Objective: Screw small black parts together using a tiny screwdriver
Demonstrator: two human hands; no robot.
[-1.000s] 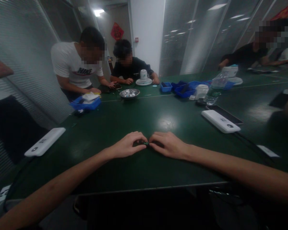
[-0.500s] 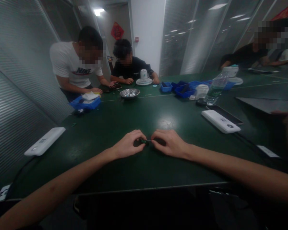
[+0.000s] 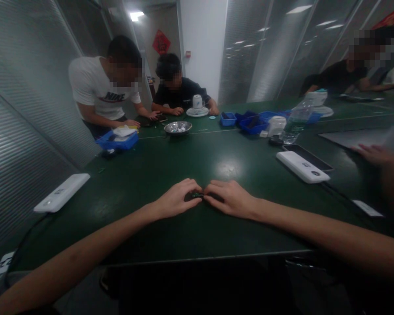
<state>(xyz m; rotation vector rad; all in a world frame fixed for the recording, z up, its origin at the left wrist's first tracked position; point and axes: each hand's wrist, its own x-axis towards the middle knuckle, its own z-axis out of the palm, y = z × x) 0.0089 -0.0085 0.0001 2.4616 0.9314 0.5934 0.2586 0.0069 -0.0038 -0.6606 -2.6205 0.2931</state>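
Observation:
My left hand (image 3: 176,199) is closed in a pinch over the middle of the green table (image 3: 170,238). Between its thumb and fingers is a small dark part with green on it (image 3: 196,195), too small to name. Facing it, my right hand (image 3: 231,198) pinches with its fingertips against those of the left. A thin pale wire-like piece (image 3: 201,195) runs between the two pinches, mostly covered by the fingers. Both hands rest low, close to the tabletop.
White power banks (image 3: 62,192) with cables lie left and right, the right one beside a phone (image 3: 307,157). Beyond stand a water bottle (image 3: 295,124), blue bins (image 3: 228,119), a metal bowl (image 3: 178,127) and a small fan (image 3: 197,112). Co-workers sit or stand around; one hand (image 3: 374,154) is at right.
My right hand has moved left, closing the gap to my left hand, so less of the thin piece shows. At right, a co-worker's hand has moved further into view.

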